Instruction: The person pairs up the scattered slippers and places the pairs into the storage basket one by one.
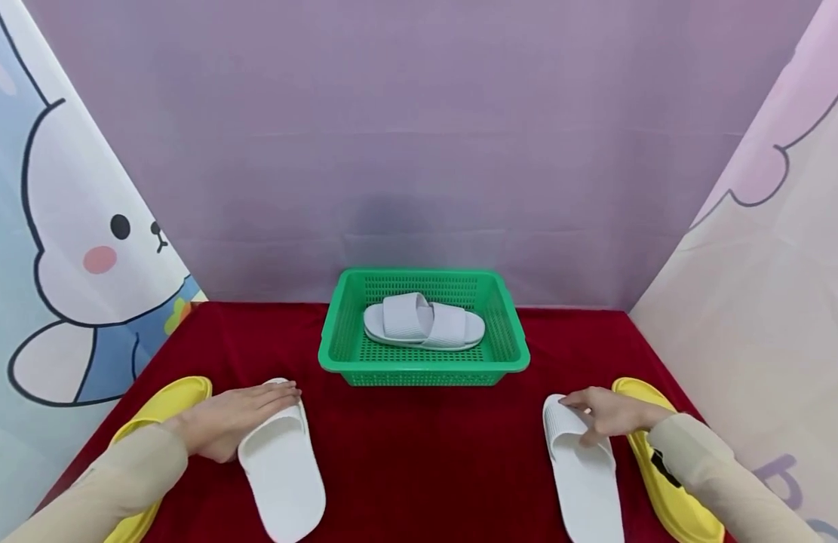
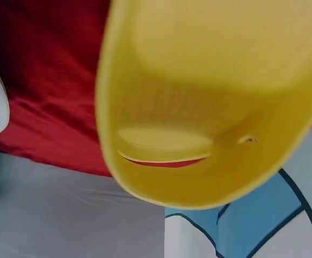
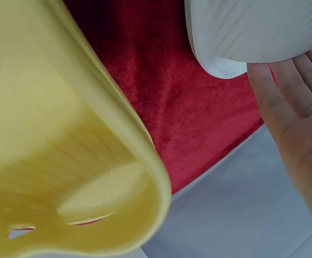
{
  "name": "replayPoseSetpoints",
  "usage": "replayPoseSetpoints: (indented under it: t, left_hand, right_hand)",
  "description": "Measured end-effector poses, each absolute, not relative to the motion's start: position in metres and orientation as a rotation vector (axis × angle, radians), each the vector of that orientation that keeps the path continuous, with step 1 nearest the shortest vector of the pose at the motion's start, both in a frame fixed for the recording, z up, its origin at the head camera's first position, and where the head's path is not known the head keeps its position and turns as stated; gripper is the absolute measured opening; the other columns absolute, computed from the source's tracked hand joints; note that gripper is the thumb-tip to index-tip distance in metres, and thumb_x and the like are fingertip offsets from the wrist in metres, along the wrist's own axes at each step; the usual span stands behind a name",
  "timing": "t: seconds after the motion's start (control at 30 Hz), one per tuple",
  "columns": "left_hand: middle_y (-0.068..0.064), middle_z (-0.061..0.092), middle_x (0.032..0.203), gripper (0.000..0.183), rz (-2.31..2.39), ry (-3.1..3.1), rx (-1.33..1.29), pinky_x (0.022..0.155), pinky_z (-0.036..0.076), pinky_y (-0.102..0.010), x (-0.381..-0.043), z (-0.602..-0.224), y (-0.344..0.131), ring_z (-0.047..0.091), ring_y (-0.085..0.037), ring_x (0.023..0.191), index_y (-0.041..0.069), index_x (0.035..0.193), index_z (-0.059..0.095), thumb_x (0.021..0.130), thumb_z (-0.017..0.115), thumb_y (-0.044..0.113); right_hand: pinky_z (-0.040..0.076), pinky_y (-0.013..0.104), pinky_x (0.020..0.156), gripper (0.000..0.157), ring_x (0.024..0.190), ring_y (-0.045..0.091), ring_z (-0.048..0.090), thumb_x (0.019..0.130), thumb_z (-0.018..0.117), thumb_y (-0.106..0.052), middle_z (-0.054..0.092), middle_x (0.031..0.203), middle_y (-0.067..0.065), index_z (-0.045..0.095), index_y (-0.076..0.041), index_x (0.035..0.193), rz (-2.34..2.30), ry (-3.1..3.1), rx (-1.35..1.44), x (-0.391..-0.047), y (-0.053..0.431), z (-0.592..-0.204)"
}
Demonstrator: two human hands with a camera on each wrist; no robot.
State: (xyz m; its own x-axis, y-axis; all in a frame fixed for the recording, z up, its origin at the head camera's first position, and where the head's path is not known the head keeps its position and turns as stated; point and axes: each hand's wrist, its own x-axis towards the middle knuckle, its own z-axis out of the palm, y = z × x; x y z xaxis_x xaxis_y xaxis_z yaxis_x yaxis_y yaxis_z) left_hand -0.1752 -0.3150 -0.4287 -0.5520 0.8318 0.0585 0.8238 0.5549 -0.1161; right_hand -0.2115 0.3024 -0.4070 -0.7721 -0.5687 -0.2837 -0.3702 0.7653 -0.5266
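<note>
My left hand [image 1: 238, 415] rests on the front end of a white slide slipper [image 1: 283, 475], its fingers straight across the strap; its thumb is hidden. A second white slide slipper [image 1: 584, 490] lies on the right. My right hand [image 1: 615, 413] holds that one by its strap, thumb at the back edge and fingers near the toe. In the right wrist view its fingertips pass out of sight behind the strap. A yellow slipper [image 2: 166, 97] fills the left wrist view, under my left forearm. Another yellow slipper [image 3: 91, 107] lies under my right wrist.
A green mesh basket [image 1: 425, 377] stands at the back centre with a pair of white slippers [image 1: 412, 320] inside. Red cloth [image 1: 432, 452] covers the table. A purple curtain [image 1: 419, 151] hangs behind it, with printed cloth on both sides.
</note>
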Motion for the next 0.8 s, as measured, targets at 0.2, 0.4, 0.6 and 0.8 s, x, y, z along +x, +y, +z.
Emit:
replayPoseSetpoints:
  t: [0.2, 0.4, 0.6, 0.8]
  left_hand:
    - [-0.004, 0.04, 0.14, 0.116, 0.003, -2.632, -1.338, 0.093, 0.047, -0.037, -0.171, -0.42, -0.298, 0.037, -0.023, 0.127, 0.006, 0.139, 0.035, 0.04, 0.088, 0.033]
    - [-0.005, 0.04, 0.138, 0.117, -0.064, -2.651, -1.218, 0.089, 0.05, -0.04, -0.162, -0.409, -0.285, 0.037, -0.022, 0.125, 0.007, 0.137, 0.035, 0.037, 0.088, 0.036]
    - [-0.002, 0.04, 0.136, 0.115, -0.098, -2.697, -1.106, 0.088, 0.05, -0.039, -0.158, -0.4, -0.28, 0.037, -0.019, 0.122, 0.009, 0.137, 0.034, 0.038, 0.087, 0.034]
    - [0.0, 0.04, 0.134, 0.114, -0.203, -2.731, -0.97, 0.089, 0.05, -0.04, -0.158, -0.395, -0.277, 0.036, -0.017, 0.122, 0.013, 0.137, 0.033, 0.039, 0.088, 0.034]
  right_hand:
    - [0.051, 0.035, 0.081, 0.062, 0.103, 0.03, 0.055, 0.071, 0.075, -0.023, 0.059, 0.116, 0.016, 0.053, 0.008, 0.121, -0.659, 2.601, -0.734, -0.211, 0.305, -0.401]
    - [0.051, 0.037, 0.082, 0.064, 0.102, 0.029, 0.056, 0.072, 0.075, -0.026, 0.06, 0.114, 0.014, 0.053, 0.007, 0.122, -0.7, 2.65, -0.683, -0.21, 0.311, -0.399]
    - [0.052, 0.039, 0.081, 0.067, 0.102, 0.029, 0.057, 0.071, 0.076, -0.031, 0.061, 0.113, 0.014, 0.054, 0.005, 0.122, -0.691, 2.748, -0.548, -0.207, 0.314, -0.393]
    - [0.052, 0.025, 0.069, 0.068, 0.094, 0.026, 0.059, 0.07, 0.076, -0.035, 0.064, 0.107, 0.015, 0.056, 0.007, 0.119, -0.686, 2.885, -0.569, -0.206, 0.319, -0.38]
